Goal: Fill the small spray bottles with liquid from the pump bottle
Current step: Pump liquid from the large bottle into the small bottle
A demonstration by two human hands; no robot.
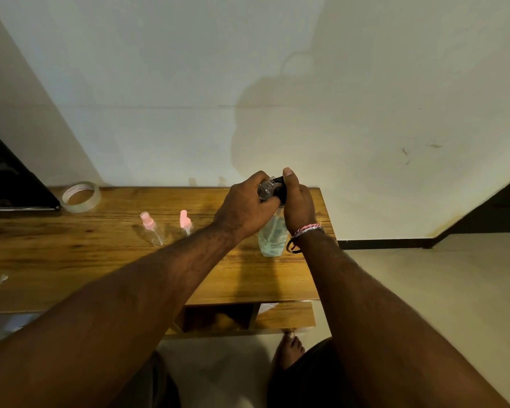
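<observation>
- Aim mattered most: the left hand (243, 207) gripped a small clear bottle (265, 190), fingers wrapped around it, mouth at the black pump (281, 187).
- The right hand (298, 207) closed over that pump; slow, steady presses would likely limit spills onto the surface (100, 260).

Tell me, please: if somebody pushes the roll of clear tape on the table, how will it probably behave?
The roll of clear tape lies flat on the wooden table, so it would probably slide, not roll. It looks like a hollow ring, likely light. Set on its edge, it could roll away.
</observation>
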